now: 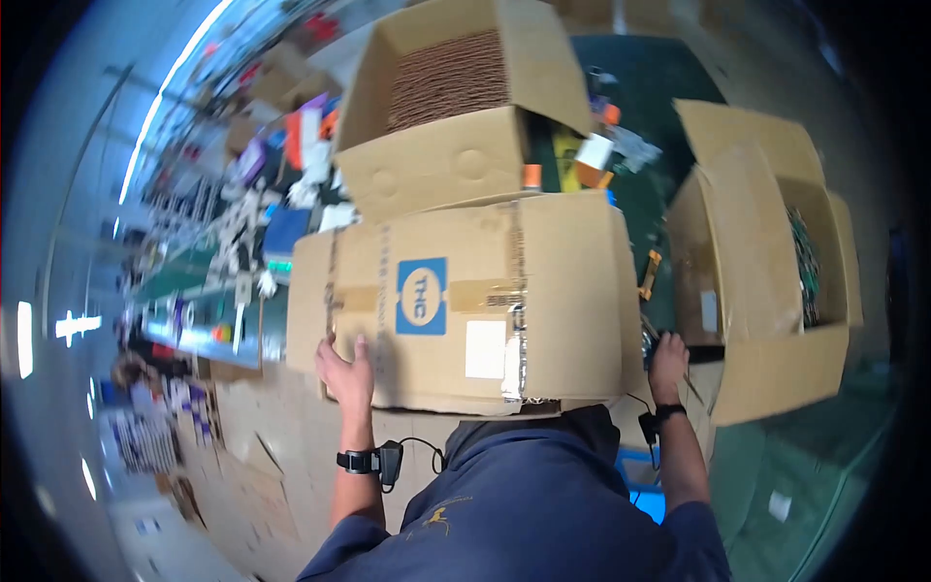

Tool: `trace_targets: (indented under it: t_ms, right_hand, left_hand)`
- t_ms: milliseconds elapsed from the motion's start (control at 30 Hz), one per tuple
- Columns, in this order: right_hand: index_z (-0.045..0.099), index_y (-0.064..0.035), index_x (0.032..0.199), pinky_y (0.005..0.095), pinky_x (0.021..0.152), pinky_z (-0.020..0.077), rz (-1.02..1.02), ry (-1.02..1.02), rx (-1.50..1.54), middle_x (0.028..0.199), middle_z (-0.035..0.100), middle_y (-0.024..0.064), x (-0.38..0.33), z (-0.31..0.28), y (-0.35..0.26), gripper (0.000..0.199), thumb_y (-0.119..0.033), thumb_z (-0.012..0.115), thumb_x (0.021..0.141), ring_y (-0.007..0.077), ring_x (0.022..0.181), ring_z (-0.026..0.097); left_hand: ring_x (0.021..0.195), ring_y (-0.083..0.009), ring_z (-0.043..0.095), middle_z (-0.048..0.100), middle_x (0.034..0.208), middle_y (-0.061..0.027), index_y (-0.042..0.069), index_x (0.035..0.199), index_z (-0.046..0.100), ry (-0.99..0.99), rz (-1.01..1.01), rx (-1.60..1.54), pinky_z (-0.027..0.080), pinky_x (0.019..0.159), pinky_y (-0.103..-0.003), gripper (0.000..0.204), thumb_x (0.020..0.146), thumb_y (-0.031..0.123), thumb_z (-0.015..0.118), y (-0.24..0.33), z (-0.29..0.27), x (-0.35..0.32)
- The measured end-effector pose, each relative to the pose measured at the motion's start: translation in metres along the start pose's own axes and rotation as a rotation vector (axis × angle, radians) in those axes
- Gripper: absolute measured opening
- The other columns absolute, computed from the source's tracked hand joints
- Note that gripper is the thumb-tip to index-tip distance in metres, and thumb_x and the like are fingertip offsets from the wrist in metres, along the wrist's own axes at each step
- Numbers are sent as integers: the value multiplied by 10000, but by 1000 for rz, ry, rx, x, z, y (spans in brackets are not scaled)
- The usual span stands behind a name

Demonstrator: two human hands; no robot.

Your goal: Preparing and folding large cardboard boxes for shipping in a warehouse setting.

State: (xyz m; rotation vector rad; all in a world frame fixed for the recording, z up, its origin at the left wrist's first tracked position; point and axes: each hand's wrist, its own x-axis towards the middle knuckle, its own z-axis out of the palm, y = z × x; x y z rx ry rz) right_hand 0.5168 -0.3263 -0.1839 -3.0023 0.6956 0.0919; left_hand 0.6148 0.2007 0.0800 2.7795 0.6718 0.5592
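Both hands' grip — one closed carton (475, 301)

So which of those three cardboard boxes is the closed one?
The taped box held between the left hand and right hand. Its top is sealed, while the box behind and the box at right both stand with flaps open.

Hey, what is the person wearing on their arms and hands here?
Both hands are bare. The left hand has a black wrist strap carrying a small black device with a thin black cable. The right hand has a similar black band. Short dark blue sleeves cover the upper arms.
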Motion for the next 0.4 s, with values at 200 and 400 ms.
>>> trace_targets:
  t_ms: [200,400]
  right_hand:
    - [487,6,1083,522,865,502,-12,-3,332,1110,531,228,6,-20,2,238,-44,582,871,461,1025,575]
    - [451,16,1124,561,874,462,57,34,584,1048,584,331,7,-38,2,285,-86,551,878,515,1043,571]
  left_hand:
    - [1226,-313,518,515,1380,-243,-39,1391,457,-227,-817,-752,422,1012,-435,672,874,276,748,-77,-3,-53]
    - [1254,-248,468,525,1389,-94,56,1390,491,-221,-1148,-1117,425,947,-477,612,891,327,719,-91,9,-59]
